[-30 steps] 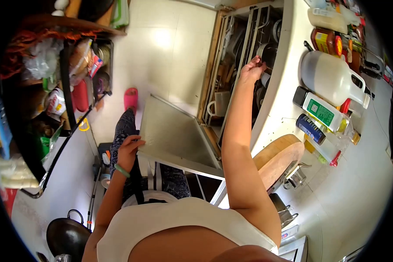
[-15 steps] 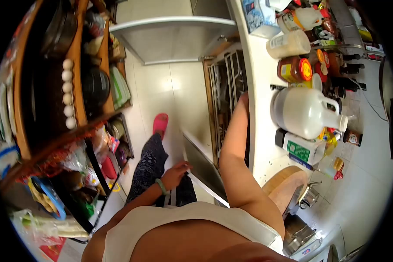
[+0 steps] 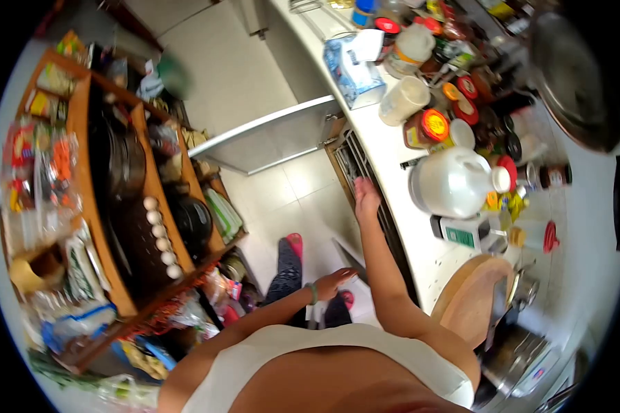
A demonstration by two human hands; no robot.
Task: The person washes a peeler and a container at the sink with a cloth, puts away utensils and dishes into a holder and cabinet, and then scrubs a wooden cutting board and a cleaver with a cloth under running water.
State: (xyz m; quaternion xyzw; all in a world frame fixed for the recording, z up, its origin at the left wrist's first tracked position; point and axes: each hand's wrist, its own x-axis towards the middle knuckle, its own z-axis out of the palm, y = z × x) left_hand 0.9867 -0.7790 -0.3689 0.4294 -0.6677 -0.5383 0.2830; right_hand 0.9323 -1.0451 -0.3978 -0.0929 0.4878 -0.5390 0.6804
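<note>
My right hand (image 3: 367,198) is just above the open lower cabinet, beside the counter edge. Its fingers look loosely stretched, slightly blurred, with nothing visible in them. A metal rack (image 3: 355,162) shows inside the cabinet, just beyond the fingertips. My left hand (image 3: 334,281), with a pale green bracelet (image 3: 313,294) on the wrist, has its fingers closed at the top edge of the near cabinet door (image 3: 359,297). The far cabinet door (image 3: 275,141) stands swung out over the floor.
The white counter (image 3: 410,241) on the right holds a large white jug (image 3: 451,182), a red-lidded jar (image 3: 426,129), a tissue pack (image 3: 355,72) and a round wooden board (image 3: 465,296). Wooden shelves (image 3: 145,138) with eggs (image 3: 162,244) stand on the left. Pink slippers (image 3: 295,244) are on the tiled floor.
My right hand has come up out of the cabinet into sight. My left hand stays at the near door's edge, and that door has swung. The view has turned and tilted.
</note>
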